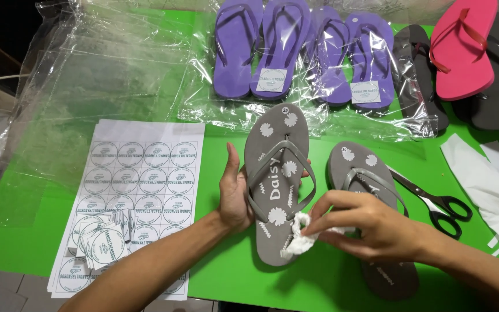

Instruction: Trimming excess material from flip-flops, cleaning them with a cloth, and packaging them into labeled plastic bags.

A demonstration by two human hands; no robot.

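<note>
Wiping a grey sandal (276,185) with a white wad (297,241) on the green table (226,271).

The left hand (233,193) grips the sandal's edge, steadying it flat; the right hand (371,224) pinches the wad against the sole near the heel; its twin (371,214) lies just beside, scissors (434,202) near; label sheets (137,190) and cut labels (102,240) wait at the left; by my reading the cleaning is under way, and the next move calls for a firm hold while rubbing.

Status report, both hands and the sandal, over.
Left hand grips grey sandal. Right hand presses white cloth on its sole. Second grey sandal, scissors lie beside.
</note>
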